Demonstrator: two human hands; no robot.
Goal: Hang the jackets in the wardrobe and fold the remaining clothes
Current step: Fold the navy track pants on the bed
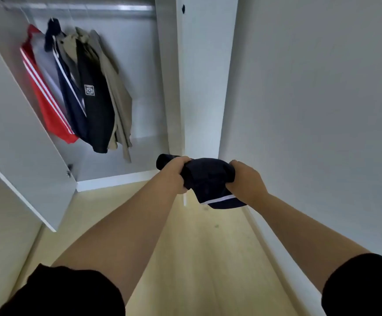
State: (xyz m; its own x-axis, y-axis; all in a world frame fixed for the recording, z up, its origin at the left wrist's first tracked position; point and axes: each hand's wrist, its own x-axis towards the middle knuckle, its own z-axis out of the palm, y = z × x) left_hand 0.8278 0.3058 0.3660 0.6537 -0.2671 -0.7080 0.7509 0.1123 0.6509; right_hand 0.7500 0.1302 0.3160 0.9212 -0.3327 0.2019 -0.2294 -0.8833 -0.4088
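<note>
Between the two fists, a single bunched navy garment [208, 179] runs crosswise, its long axis left to right, with a white-striped hem drooping below the right hand [245, 179]. Both the left hand [176, 174] and the right hand have fingers curled tight around the cloth, held in the air above the pale floor [196, 258]. Up and left of the grip, four jackets [80, 87] hang close together from the rail [82, 8] of the open white wardrobe [144, 65]: one red, one navy, one black, one khaki.

Matt navy cloth garment [210, 179], shiny metal rail [94, 7], pale wood floor [208, 258]
</note>
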